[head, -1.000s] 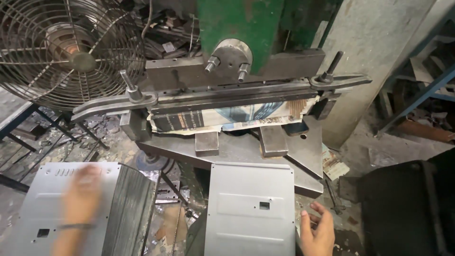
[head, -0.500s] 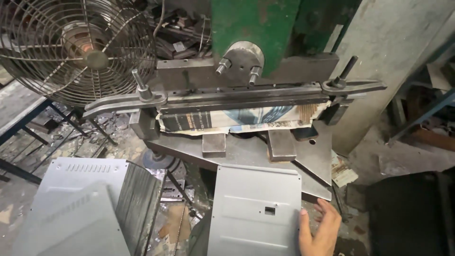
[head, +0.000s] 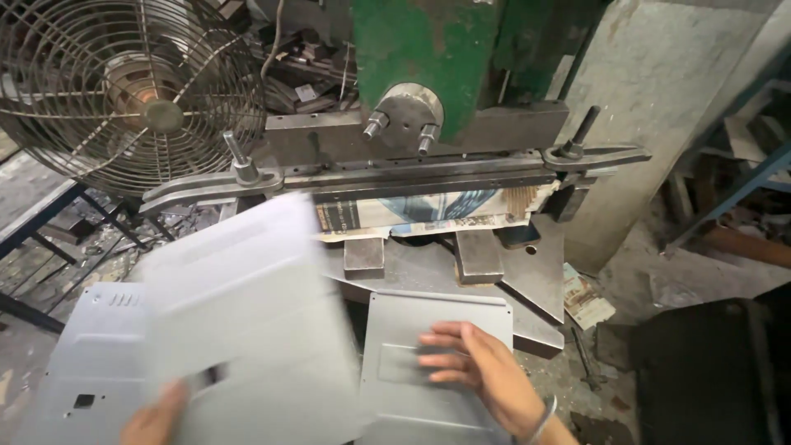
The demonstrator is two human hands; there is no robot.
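Two hands: left [head: 156,416] grips blurred sheet [head: 247,321]; right [head: 474,371] flat on panel [head: 437,346].

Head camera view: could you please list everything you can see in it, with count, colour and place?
Press machine: one, green body with grey steel bar, top centre.
Fan: one, rusty wire cage, top left.
Printed paper padding: one strip, under the steel bar.
Steel blocks: two, grey, on the press bed.
Lifted sheet-metal panel: one, light grey, blurred, left of centre.
Stacked panels: pale grey, bottom left; count unclear.
Flat panel: one, grey, bottom centre.
Wall: grey, right.
Left hand: holds the lifted panel's lower edge.
Right hand: flat on the flat panel, bangle at the wrist.
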